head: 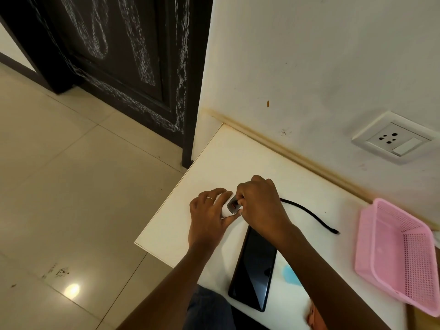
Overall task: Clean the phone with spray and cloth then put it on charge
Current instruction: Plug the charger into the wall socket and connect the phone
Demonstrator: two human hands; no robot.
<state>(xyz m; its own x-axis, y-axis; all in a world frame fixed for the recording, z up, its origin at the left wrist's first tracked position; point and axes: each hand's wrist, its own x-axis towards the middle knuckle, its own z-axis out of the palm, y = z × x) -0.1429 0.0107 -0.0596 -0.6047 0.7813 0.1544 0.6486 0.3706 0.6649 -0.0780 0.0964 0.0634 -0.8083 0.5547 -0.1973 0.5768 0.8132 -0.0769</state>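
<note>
left hand grasps a white charger block; right hand pinches at its grey port face, just beyond the black slab phone, black cable trailing right.

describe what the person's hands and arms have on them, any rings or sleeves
Both forearms are bare, with no sleeves, watch or bracelet in view. The left hand wears a thin, light-coloured ring on one of its fingers. The right hand shows no ring or other marking.
</note>
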